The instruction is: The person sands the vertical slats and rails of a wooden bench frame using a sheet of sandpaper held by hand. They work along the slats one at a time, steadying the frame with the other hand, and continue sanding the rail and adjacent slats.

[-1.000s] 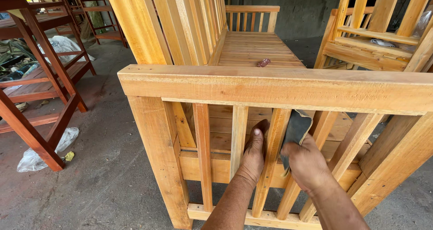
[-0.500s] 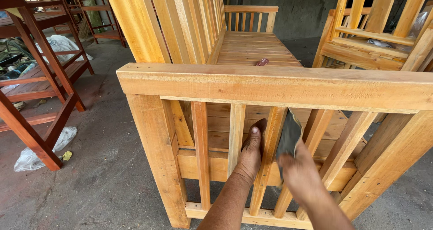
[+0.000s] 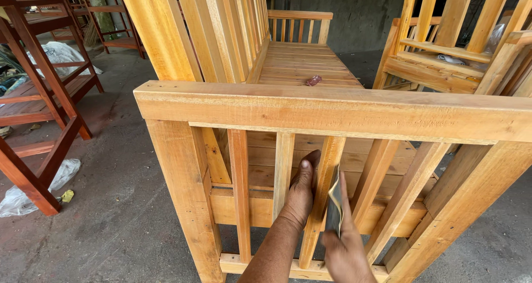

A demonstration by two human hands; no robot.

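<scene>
**Both hands on one slat of the bench's end rail**

Taking the slat (image 3: 323, 197) as my mark — well to its left stands a dark red wooden frame (image 3: 41, 103), with a crumpled white plastic bag (image 3: 33, 191) on the concrete floor (image 3: 119, 216) at its foot. Just left of the slat, my left hand (image 3: 299, 197) wraps it, thumb up along the wood and fingers curled behind. Just right of it, my right hand (image 3: 343, 241) pinches a folded piece of sandpaper (image 3: 334, 202) — its edge lies against the slat's right face. Above the slat runs the thick top rail (image 3: 332, 110). Beyond, on the seat boards (image 3: 302, 67), lies a small reddish scrap (image 3: 313, 80). Far right, more unpainted wooden furniture (image 3: 443, 55) is stacked.
</scene>
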